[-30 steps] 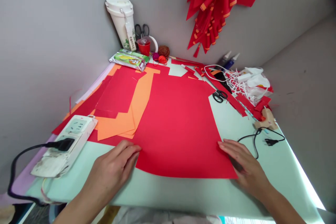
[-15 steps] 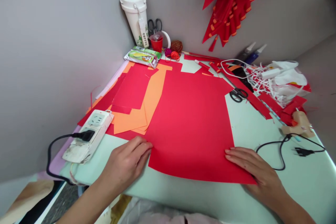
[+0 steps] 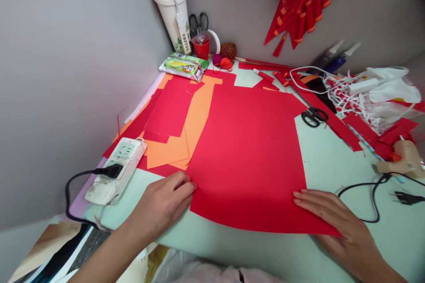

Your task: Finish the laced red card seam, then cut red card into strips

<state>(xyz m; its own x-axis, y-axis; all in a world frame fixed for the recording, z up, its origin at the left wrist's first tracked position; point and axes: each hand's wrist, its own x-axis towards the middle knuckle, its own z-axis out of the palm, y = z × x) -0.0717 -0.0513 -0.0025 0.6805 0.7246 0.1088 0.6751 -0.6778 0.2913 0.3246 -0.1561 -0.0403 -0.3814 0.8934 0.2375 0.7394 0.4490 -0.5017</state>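
A large red paper sheet (image 3: 249, 150) lies in front of me, its near edge bowed and slightly raised. At its left edge, close to the near corner, my left hand (image 3: 169, 199) pinches the paper between thumb and curled fingers. My right hand (image 3: 341, 221) grips the near right corner; its long fingers lie on top, and the thumb is hidden beneath the paper. Left of the sheet are orange paper pieces (image 3: 168, 152) and a smaller red paper piece (image 3: 171, 106). Black-handled scissors (image 3: 314, 117) rest by the far right edge.
A power strip (image 3: 116, 170) with a black plug sits at left. Behind stand a white coffee cup (image 3: 171, 13), a snack packet (image 3: 183, 67) and yarn balls (image 3: 228, 51). At right are white shreds (image 3: 352, 101), a glue gun (image 3: 403, 159) and its cord. Red paper ornaments (image 3: 305, 9) hang above.
The view has turned slightly, so the far and right-hand things sit further right in the picture. The sheet's near edge bows a little more. Both hands keep hold of the paper.
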